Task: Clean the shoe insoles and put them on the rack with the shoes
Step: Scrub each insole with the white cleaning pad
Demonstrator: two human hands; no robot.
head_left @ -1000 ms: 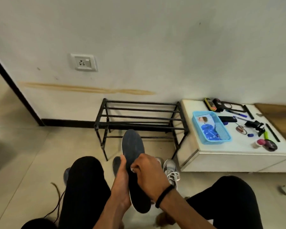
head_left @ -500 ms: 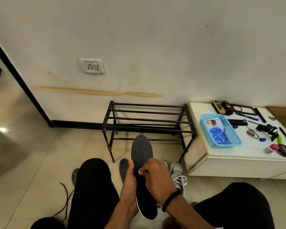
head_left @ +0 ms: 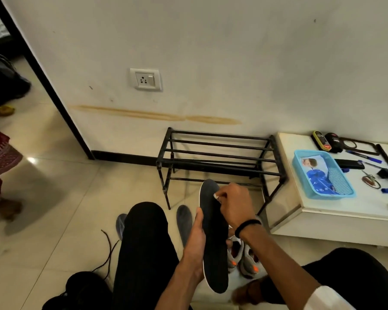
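— Holding a long dark grey insole with a thin white edge (head_left: 213, 242) upright at lower centre of the frame, is that the left hand (head_left: 194, 243)?

— Yes, its fingers and thumb curl round the insole's left edge near the middle. The right hand (head_left: 233, 205), with a black band on the wrist, pinches something small and whitish against the insole's upper part; what it is, I cannot tell.

— Any other insoles?

— A second grey insole (head_left: 184, 222) lies on the beige tiled floor (head_left: 54, 220) just left of the held one, and a third one peeks out (head_left: 120, 225) beside the black-trousered left knee (head_left: 147, 242).

— The shoes?

— Grey sneakers with orange marks (head_left: 242, 258) stand on the floor behind the held insole, partly hidden by it and the right forearm.

— Containers?

— A light blue plastic basket (head_left: 300, 175) at the right, on a low white cabinet (head_left: 323, 220), holds a printed blue packet (head_left: 315, 173).

— And the rack?

— A black metal two-tier rack (head_left: 220, 153) stands against the wall at centre, just beyond the insole's tip. Pens and small gadgets are scattered on the cabinet; a black lace (head_left: 109, 247) trails at lower left.
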